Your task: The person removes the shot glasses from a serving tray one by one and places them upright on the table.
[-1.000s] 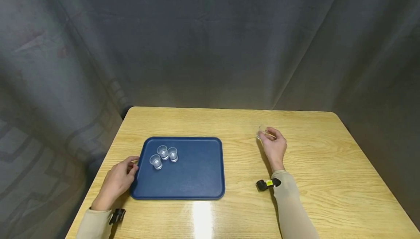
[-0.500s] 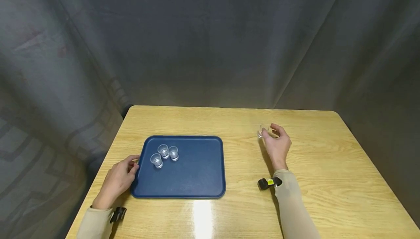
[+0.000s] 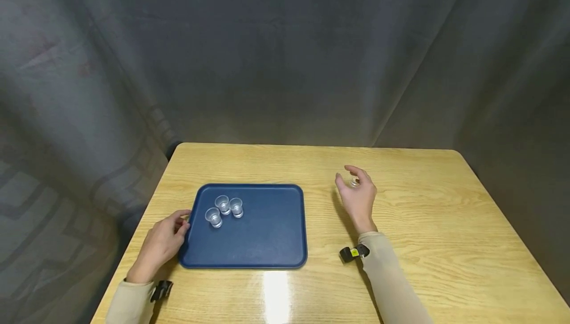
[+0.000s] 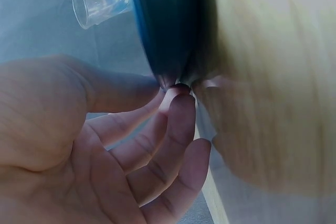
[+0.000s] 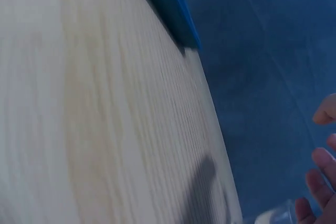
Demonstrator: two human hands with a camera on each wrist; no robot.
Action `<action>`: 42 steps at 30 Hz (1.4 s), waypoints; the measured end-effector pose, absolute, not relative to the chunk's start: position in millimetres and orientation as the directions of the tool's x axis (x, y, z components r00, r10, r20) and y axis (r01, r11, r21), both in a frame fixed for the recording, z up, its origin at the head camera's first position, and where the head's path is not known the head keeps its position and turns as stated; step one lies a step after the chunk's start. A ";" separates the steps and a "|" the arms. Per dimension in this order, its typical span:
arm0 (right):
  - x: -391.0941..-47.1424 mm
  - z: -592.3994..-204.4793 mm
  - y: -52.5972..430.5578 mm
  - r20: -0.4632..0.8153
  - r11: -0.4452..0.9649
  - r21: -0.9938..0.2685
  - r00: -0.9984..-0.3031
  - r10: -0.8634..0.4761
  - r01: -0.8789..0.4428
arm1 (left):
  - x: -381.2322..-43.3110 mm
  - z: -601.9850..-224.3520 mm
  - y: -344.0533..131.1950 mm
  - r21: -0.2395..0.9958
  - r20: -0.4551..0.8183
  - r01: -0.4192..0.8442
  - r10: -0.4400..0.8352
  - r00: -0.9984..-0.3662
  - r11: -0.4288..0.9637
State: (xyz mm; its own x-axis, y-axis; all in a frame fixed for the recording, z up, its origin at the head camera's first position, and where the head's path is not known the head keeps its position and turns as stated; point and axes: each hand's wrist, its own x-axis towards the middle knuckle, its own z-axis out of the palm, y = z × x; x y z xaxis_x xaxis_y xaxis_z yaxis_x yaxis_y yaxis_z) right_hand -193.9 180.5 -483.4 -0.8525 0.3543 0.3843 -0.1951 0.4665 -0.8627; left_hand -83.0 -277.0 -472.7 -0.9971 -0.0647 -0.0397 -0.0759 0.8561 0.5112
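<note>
On the blue tray [image 3: 262, 235] stand 3 small clear shot glasses, one [image 3: 213, 217] in front of two others [image 3: 236, 208] that sit side by side. My left hand [image 3: 161, 244] pinches the tray's left rim, thumb on top and fingertips at its underside in the left wrist view. Right of the tray, another shot glass [image 3: 354, 182] stands on the table, seen in the gap between thumb and fingers of my right hand [image 3: 359, 199]. Those fingers are spread and hold nothing. In the right wrist view this glass [image 5: 278, 214] shows beyond the fingertips, partly cut off.
The wooden table [image 3: 445, 225] has rounded back corners. Dark grey curtains [image 3: 285, 57] hang behind it and at both sides. A black camera band [image 3: 355, 253] sits on each wrist.
My right hand has let go of the shot glass and shifted left of it, fingers spread wider. The glass stays where it was. The left hand keeps its place at the tray.
</note>
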 end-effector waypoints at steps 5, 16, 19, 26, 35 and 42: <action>-187.6 -483.7 165.0 0.335 0.435 -0.879 -0.901 0.275 -0.194 | -83.0 -473.3 -277.3 0.513 -0.038 -0.076 -0.066 -0.997 0.855; -180.8 -488.6 130.3 0.256 0.403 -0.898 -0.956 0.145 -0.180 | -83.0 -472.9 -275.2 0.521 -0.035 -0.081 -0.074 -0.997 0.850; -176.8 -487.6 121.1 0.246 0.410 -0.893 -0.965 0.093 -0.188 | -83.0 -472.9 -275.7 0.518 -0.034 -0.079 -0.072 -0.997 0.852; -169.5 -485.4 102.4 0.291 0.473 -0.837 -0.956 -0.039 -0.274 | -82.8 -472.2 -275.6 0.516 -0.037 -0.079 -0.070 -0.997 0.853; -161.4 -482.6 77.9 0.280 0.507 -0.791 -0.940 -0.197 -0.342 | -82.9 -471.1 -276.5 0.512 -0.033 -0.072 -0.064 -0.997 0.856; -157.3 -479.7 59.0 0.281 0.484 -0.787 -0.921 -0.270 -0.382 | -81.6 -473.2 -277.7 0.513 -0.021 -0.060 -0.057 -0.998 0.856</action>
